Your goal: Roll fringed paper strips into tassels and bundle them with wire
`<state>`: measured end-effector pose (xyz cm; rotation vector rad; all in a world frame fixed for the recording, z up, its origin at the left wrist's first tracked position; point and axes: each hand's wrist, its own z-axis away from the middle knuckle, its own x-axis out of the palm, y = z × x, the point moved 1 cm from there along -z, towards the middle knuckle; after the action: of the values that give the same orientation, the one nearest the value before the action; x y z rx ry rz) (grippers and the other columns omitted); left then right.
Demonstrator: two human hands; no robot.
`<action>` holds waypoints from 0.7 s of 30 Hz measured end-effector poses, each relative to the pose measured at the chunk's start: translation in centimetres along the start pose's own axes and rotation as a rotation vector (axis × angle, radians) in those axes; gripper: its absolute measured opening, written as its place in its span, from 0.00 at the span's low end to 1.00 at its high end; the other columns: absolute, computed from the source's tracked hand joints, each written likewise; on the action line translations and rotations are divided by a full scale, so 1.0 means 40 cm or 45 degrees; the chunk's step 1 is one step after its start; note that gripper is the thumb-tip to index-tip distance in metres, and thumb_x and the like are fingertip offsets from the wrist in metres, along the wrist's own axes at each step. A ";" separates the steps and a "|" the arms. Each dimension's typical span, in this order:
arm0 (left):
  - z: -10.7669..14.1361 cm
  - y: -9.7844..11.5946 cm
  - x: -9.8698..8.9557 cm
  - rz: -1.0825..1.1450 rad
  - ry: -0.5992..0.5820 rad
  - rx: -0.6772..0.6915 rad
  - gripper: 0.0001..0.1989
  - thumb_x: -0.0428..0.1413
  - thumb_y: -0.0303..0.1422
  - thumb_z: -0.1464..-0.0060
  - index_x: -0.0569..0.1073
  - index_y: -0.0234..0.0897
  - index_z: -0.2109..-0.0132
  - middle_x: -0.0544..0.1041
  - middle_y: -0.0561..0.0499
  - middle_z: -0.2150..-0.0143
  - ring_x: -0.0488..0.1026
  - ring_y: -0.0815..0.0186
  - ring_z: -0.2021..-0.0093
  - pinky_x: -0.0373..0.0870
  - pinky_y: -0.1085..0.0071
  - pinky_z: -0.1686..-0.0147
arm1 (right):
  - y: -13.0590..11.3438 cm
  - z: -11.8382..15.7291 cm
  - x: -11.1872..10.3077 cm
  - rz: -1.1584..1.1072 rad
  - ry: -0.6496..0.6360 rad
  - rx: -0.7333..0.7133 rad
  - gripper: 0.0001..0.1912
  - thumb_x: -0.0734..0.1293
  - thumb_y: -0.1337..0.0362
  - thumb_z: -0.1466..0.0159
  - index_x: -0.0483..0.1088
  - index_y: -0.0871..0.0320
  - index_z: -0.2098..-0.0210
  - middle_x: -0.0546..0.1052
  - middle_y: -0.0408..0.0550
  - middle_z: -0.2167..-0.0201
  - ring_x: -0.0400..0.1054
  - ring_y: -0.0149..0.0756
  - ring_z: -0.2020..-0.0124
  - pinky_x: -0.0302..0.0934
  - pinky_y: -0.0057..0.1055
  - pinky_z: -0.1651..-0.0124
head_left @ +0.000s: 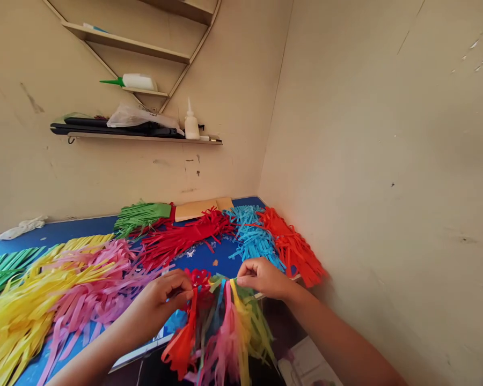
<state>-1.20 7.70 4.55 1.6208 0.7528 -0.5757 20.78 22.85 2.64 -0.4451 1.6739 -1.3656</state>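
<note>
Between my two hands hangs a garland of multicoloured paper tassels, with red, pink, blue, yellow and green strands trailing below the table edge. My left hand pinches it at its left end, beside an orange-red tassel. Thumb and fingertips of my right hand are closed on its right end, near the yellow and green strands. Whatever joins the tassels along the top is too small to make out. A bunched red paper piece sits just right of my left fingers.
A blue table bears yellow, pink, green, red, light blue and orange-red fringed paper. Brown card lies at the back. Glue bottles stand on wall shelves. A wall bounds the right.
</note>
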 end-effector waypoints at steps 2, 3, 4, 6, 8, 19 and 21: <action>-0.003 0.005 -0.001 0.060 -0.020 -0.063 0.19 0.46 0.46 0.41 0.70 0.40 0.72 0.72 0.54 0.76 0.68 0.67 0.75 0.67 0.73 0.74 | -0.008 -0.004 0.010 0.059 0.015 -0.017 0.10 0.75 0.60 0.46 0.79 0.58 0.67 0.70 0.38 0.79 0.59 0.26 0.76 0.51 0.23 0.73; -0.003 0.006 -0.002 0.036 -0.004 -0.060 0.19 0.46 0.46 0.41 0.71 0.40 0.71 0.72 0.54 0.76 0.69 0.67 0.74 0.67 0.73 0.73 | -0.010 -0.006 0.014 0.137 0.041 -0.051 0.10 0.76 0.60 0.47 0.79 0.57 0.66 0.72 0.39 0.77 0.61 0.27 0.75 0.51 0.24 0.71; -0.003 0.005 -0.002 -0.018 0.032 -0.036 0.19 0.47 0.46 0.41 0.72 0.40 0.71 0.74 0.53 0.73 0.71 0.66 0.71 0.69 0.72 0.70 | -0.011 -0.008 0.017 0.230 0.074 -0.092 0.10 0.76 0.61 0.47 0.80 0.56 0.66 0.74 0.40 0.75 0.63 0.29 0.72 0.52 0.24 0.69; 0.000 -0.001 -0.003 -0.189 0.121 0.015 0.18 0.49 0.46 0.42 0.76 0.42 0.70 0.77 0.50 0.61 0.75 0.64 0.63 0.70 0.70 0.62 | -0.010 -0.012 0.018 0.377 0.126 -0.151 0.08 0.75 0.63 0.45 0.80 0.55 0.65 0.77 0.41 0.71 0.66 0.30 0.69 0.54 0.25 0.66; 0.001 -0.008 -0.004 -0.368 0.191 0.001 0.17 0.50 0.46 0.43 0.78 0.45 0.69 0.77 0.50 0.55 0.77 0.63 0.61 0.70 0.70 0.61 | -0.005 -0.016 0.011 0.419 0.121 -0.136 0.06 0.74 0.64 0.43 0.79 0.56 0.64 0.77 0.41 0.71 0.67 0.30 0.70 0.54 0.25 0.67; -0.032 0.007 0.170 -0.656 0.450 -0.288 0.19 0.41 0.39 0.36 0.76 0.41 0.58 0.83 0.48 0.64 0.80 0.61 0.65 0.67 0.71 0.69 | 0.049 -0.079 0.152 -0.156 0.324 -0.107 0.23 0.64 0.51 0.36 0.72 0.60 0.80 0.66 0.39 0.84 0.58 0.29 0.79 0.51 0.27 0.72; -0.005 -0.017 0.243 -0.554 0.377 -0.291 0.21 0.39 0.36 0.36 0.74 0.39 0.48 0.83 0.44 0.61 0.81 0.60 0.65 0.70 0.68 0.68 | 0.073 -0.067 0.202 -0.310 0.320 -0.157 0.25 0.64 0.48 0.37 0.70 0.60 0.82 0.67 0.41 0.83 0.59 0.29 0.78 0.52 0.27 0.70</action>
<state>4.78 9.49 -2.92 1.3475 1.3616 -0.5361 15.08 19.38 -3.40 -0.5832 1.9675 -1.5514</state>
